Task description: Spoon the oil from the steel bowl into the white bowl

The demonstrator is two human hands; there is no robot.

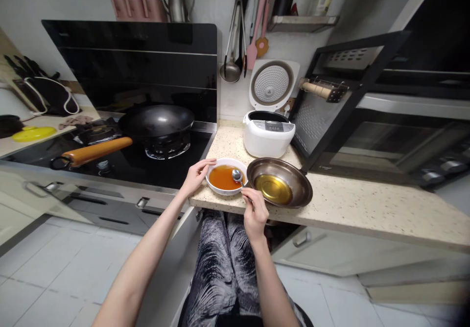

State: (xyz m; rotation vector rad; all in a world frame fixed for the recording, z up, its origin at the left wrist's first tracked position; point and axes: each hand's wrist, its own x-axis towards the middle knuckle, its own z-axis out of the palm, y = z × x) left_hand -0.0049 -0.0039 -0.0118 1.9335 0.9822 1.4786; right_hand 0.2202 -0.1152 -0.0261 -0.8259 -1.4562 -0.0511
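Note:
A white bowl (pixel 216 190) of orange-brown liquid stands near the counter's front edge. My left hand (pixel 196 176) grips its left rim, thumb and fingers closed on it. With my right hand (pixel 255 213) I pinch the handle of a metal spoon (pixel 237 175), whose bowl is over the liquid; whether it touches the surface I cannot tell. Close by on the right sits a metal basin (pixel 303 190) with clear yellow liquid in its bottom. Behind them is a white rice cooker (pixel 270 141) with its lid raised.
To the left, a black wok (pixel 157 121) with a wooden handle (pixel 97 151) rests on the stove. A black-framed rack (pixel 312 116) and an oven (pixel 400 146) stand at the right. Ladle and spatulas (pixel 251 53) hang on the wall. An open cabinet door (pixel 185 219) is below the counter.

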